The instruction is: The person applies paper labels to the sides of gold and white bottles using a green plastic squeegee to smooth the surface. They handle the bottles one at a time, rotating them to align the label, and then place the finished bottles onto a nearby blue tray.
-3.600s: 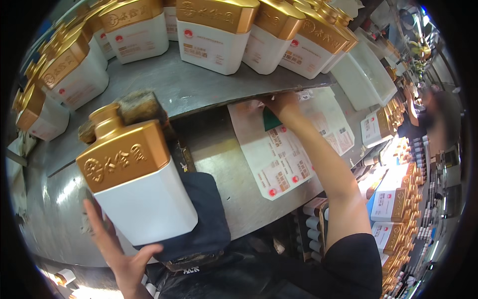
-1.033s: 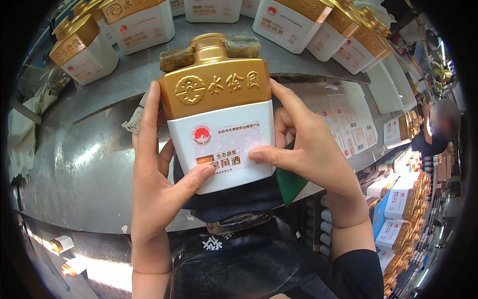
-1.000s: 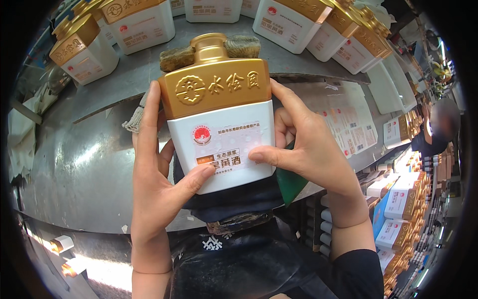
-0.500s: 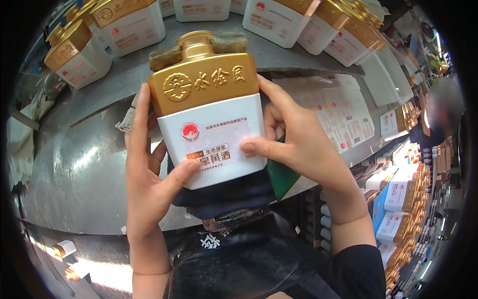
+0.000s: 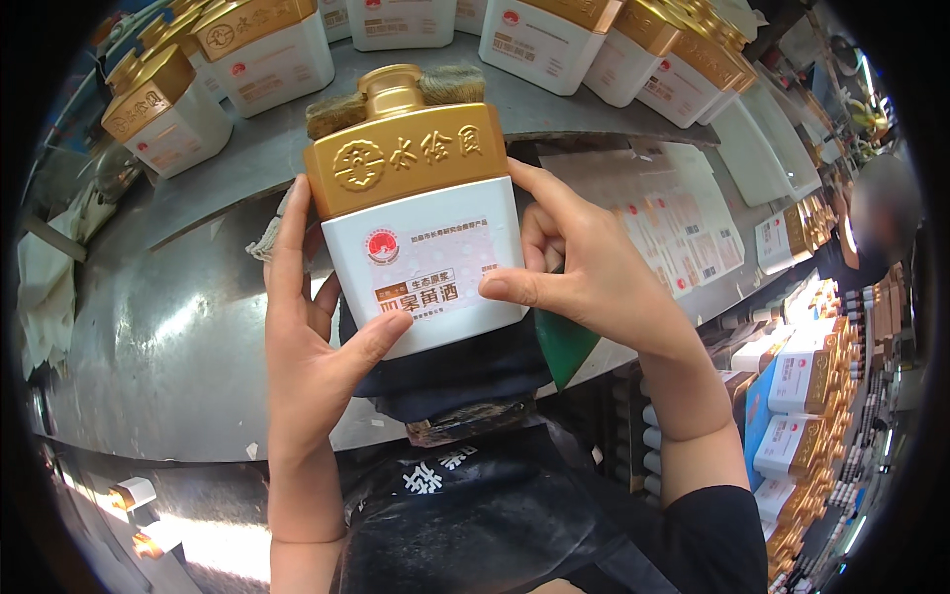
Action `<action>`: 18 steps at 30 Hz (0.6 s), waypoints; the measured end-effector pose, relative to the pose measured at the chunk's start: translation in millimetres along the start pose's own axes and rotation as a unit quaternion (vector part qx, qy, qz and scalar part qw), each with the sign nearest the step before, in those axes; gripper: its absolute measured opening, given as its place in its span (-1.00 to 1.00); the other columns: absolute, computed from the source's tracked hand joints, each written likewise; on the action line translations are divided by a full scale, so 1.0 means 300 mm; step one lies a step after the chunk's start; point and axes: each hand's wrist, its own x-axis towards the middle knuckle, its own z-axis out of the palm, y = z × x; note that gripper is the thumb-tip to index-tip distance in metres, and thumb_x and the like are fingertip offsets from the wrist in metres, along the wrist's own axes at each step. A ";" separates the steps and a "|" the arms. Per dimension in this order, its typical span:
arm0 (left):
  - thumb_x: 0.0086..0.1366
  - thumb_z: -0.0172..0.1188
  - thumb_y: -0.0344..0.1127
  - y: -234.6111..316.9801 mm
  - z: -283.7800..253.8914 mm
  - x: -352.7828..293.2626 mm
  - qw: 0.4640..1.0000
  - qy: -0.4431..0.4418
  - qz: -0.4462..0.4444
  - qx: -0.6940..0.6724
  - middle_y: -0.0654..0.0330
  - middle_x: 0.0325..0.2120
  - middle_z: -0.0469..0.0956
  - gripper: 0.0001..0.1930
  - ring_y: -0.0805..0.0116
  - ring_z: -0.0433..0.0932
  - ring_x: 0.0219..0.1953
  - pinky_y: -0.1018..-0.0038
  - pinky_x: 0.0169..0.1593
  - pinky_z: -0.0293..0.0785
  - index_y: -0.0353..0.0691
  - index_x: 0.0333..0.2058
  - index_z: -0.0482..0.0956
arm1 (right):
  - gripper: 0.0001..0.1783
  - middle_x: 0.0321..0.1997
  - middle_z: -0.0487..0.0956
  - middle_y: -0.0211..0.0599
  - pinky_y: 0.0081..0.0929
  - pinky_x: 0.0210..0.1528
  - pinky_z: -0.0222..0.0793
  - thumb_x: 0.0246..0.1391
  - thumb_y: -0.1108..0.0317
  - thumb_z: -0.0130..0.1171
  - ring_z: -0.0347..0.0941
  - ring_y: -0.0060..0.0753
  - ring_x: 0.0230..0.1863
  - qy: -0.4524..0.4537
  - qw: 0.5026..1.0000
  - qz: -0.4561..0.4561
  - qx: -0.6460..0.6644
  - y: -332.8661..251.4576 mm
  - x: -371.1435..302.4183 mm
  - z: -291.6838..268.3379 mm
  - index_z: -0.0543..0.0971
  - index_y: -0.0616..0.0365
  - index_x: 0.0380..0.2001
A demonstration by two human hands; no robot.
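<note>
A flat white bottle [image 5: 426, 262] with a gold embossed shoulder and neck leans back a little in front of me, its front toward me. A thin label [image 5: 435, 282] with red and brown print lies on the white face and looks slightly wrinkled. My left hand [image 5: 317, 337] holds the left side, fingers along the edge and thumb low on the front. On the right edge is my right hand [image 5: 579, 267], index finger reaching up to the shoulder, thumb at the label's right side, other fingers curled. Below that hand a dark green flat piece [image 5: 566, 348] sticks out.
Brown rough blocks [image 5: 450, 86] flank the bottle's neck. Similar bottles [image 5: 267, 64] line the table's far side. Printed sheets [image 5: 683, 213] lie to the right, with a white tray [image 5: 757, 144] beyond. More bottles [image 5: 797, 386] are stacked at right, where another person [image 5: 861, 247] is. Dark cloth [image 5: 455, 371] lies under the bottle.
The bottle's lower end has risen slightly and the bottle has shifted a little right. My left hand moved with it; its thumb now uncovers more of the label's print. The right hand stays nearly in place.
</note>
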 end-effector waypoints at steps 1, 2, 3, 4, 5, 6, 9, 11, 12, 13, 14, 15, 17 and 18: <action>0.01 0.46 -0.34 -0.001 -0.002 0.000 1.000 -0.002 0.000 0.005 0.02 0.27 0.10 0.05 0.18 0.20 0.30 0.21 0.29 0.34 -0.25 0.40 -0.02 | -0.05 -0.55 0.39 -0.49 -0.70 -0.44 0.20 -0.06 0.22 0.45 0.30 -0.70 -0.50 0.002 1.000 0.004 -0.009 -0.003 -0.002 0.003 0.23 0.33 0.33; 0.02 0.45 -0.35 -0.003 -0.005 0.001 1.000 -0.004 0.000 0.009 0.02 0.27 0.10 0.04 0.17 0.20 0.30 0.21 0.29 0.35 -0.25 0.40 -0.02 | -0.05 -0.55 0.39 -0.48 -0.70 -0.43 0.21 -0.06 0.23 0.45 0.30 -0.69 -0.50 0.005 1.000 0.008 -0.017 -0.005 -0.002 0.004 0.23 0.33 0.33; 0.02 0.45 -0.36 -0.002 -0.007 0.001 1.000 -0.006 -0.001 0.014 0.02 0.27 0.09 0.04 0.17 0.21 0.30 0.21 0.28 0.36 -0.24 0.40 -0.02 | -0.05 -0.56 0.41 -0.43 -0.63 -0.42 0.25 -0.06 0.19 0.43 0.34 -0.61 -0.50 0.001 1.000 0.009 -0.024 -0.007 -0.002 0.004 0.23 0.33 0.32; 0.03 0.44 -0.35 0.000 -0.008 0.000 1.000 -0.005 -0.001 0.016 0.02 0.27 0.09 0.03 0.17 0.21 0.30 0.21 0.28 0.36 -0.24 0.40 -0.02 | -0.05 -0.56 0.42 -0.38 -0.56 -0.41 0.30 -0.06 0.14 0.41 0.39 -0.52 -0.49 -0.002 1.000 0.011 -0.029 -0.008 -0.003 0.003 0.22 0.34 0.32; 0.03 0.44 -0.35 0.001 -0.009 -0.002 1.000 -0.004 -0.002 0.019 0.02 0.27 0.10 0.03 0.17 0.21 0.30 0.21 0.28 0.37 -0.24 0.40 -0.02 | -0.05 -0.56 0.44 -0.33 -0.49 -0.39 0.35 -0.05 0.10 0.40 0.43 -0.43 -0.49 -0.005 0.999 0.012 -0.035 -0.009 -0.002 0.003 0.22 0.34 0.31; 0.03 0.43 -0.35 0.002 -0.008 -0.002 1.000 -0.005 -0.002 0.020 0.02 0.27 0.10 0.02 0.17 0.21 0.30 0.21 0.27 0.37 -0.23 0.40 -0.02 | -0.05 -0.56 0.44 -0.32 -0.48 -0.39 0.34 -0.05 0.11 0.39 0.43 -0.42 -0.49 -0.005 0.999 0.011 -0.038 -0.011 -0.003 0.003 0.22 0.33 0.32; 0.03 0.44 -0.33 -0.003 -0.009 -0.005 1.000 -0.008 -0.001 0.019 0.03 0.27 0.10 0.03 0.17 0.21 0.30 0.21 0.27 0.38 -0.23 0.40 -0.03 | -0.07 -0.57 0.44 -0.31 -0.47 -0.40 0.34 -0.04 0.12 0.39 0.43 -0.41 -0.50 -0.002 0.999 0.005 -0.044 -0.012 -0.007 0.004 0.22 0.32 0.32; 0.03 0.45 -0.31 -0.009 -0.011 -0.005 1.000 -0.007 0.003 0.021 0.03 0.27 0.10 0.04 0.17 0.21 0.30 0.20 0.27 0.37 -0.23 0.41 -0.03 | -0.07 -0.57 0.44 -0.30 -0.46 -0.40 0.34 -0.03 0.13 0.38 0.42 -0.40 -0.50 0.001 0.999 -0.003 -0.046 -0.004 -0.007 0.006 0.22 0.32 0.32; 0.03 0.45 -0.30 -0.011 -0.011 -0.003 1.000 -0.009 0.005 0.020 0.03 0.27 0.10 0.04 0.17 0.21 0.29 0.20 0.27 0.37 -0.23 0.41 -0.03 | -0.07 -0.57 0.44 -0.30 -0.46 -0.40 0.33 -0.04 0.13 0.38 0.42 -0.40 -0.50 0.001 0.999 -0.007 -0.047 -0.004 -0.009 0.004 0.21 0.33 0.32; 0.03 0.45 -0.30 -0.013 -0.009 -0.001 1.000 -0.010 0.007 0.017 0.03 0.28 0.10 0.04 0.17 0.21 0.30 0.20 0.27 0.37 -0.23 0.41 -0.03 | -0.06 -0.57 0.44 -0.29 -0.45 -0.41 0.33 -0.04 0.13 0.38 0.42 -0.40 -0.51 0.001 0.999 -0.010 -0.047 -0.005 -0.008 0.003 0.21 0.33 0.32; 0.03 0.45 -0.30 -0.016 -0.008 -0.001 1.000 -0.011 0.009 0.014 0.03 0.28 0.10 0.05 0.17 0.21 0.30 0.20 0.27 0.37 -0.23 0.41 -0.03 | -0.06 -0.57 0.44 -0.29 -0.44 -0.41 0.32 -0.04 0.13 0.39 0.41 -0.40 -0.51 0.001 0.999 -0.013 -0.048 -0.006 -0.009 0.001 0.21 0.34 0.32; 0.03 0.46 -0.29 -0.014 -0.009 -0.001 1.000 -0.009 0.012 0.014 0.03 0.29 0.09 0.05 0.17 0.21 0.30 0.20 0.27 0.37 -0.23 0.41 -0.03 | -0.06 -0.57 0.44 -0.29 -0.44 -0.41 0.32 -0.04 0.13 0.39 0.41 -0.39 -0.51 0.000 0.999 -0.015 -0.047 -0.006 -0.007 0.001 0.21 0.34 0.32; 0.02 0.46 -0.29 -0.010 -0.009 0.000 1.000 -0.007 0.009 0.013 0.04 0.30 0.10 0.05 0.18 0.21 0.30 0.20 0.27 0.37 -0.23 0.40 -0.02 | -0.05 -0.57 0.45 -0.28 -0.44 -0.41 0.32 -0.04 0.12 0.39 0.40 -0.39 -0.51 -0.004 0.999 -0.019 -0.044 -0.004 -0.003 0.003 0.21 0.35 0.32; 0.01 0.46 -0.29 -0.011 -0.005 0.002 1.000 -0.008 0.007 0.009 0.04 0.30 0.10 0.05 0.18 0.21 0.30 0.20 0.27 0.37 -0.23 0.40 -0.02 | -0.06 -0.57 0.45 -0.28 -0.45 -0.41 0.32 -0.03 0.13 0.38 0.40 -0.41 -0.51 -0.003 0.999 -0.022 -0.050 0.000 -0.004 0.001 0.20 0.35 0.32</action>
